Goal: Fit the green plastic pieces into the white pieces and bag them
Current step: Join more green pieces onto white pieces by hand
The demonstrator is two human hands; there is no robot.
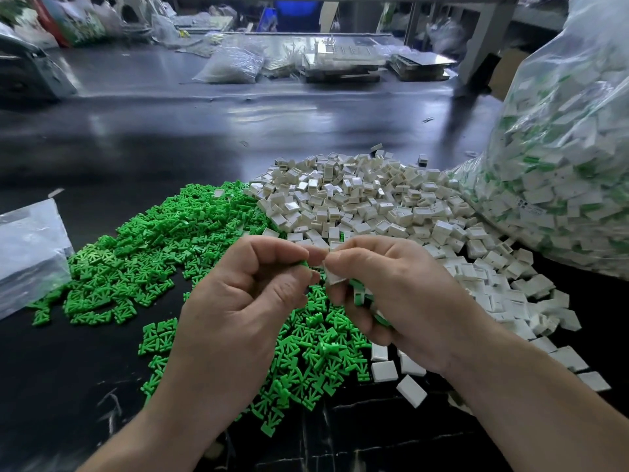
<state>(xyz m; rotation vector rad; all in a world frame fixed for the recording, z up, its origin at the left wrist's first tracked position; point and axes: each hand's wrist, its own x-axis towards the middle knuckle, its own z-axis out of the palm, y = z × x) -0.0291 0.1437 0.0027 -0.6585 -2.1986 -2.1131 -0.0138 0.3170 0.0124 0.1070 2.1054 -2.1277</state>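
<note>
Green pieces point(163, 253): one bright, uniform green throughout the heap. White pieces point(367, 202): off-white, several faces glossy with grey glare. Counter point(102, 158): glossy black, pale scratch streaks near the front edge; clear bag point(561, 158) at right shows white mottled with green; far bin point(297, 11) blue.

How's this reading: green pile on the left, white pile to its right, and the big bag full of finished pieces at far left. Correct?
No. In the head view the big bag full of finished pieces stands at far right, against the white pile. The green pile is on the left, as you said.
</note>
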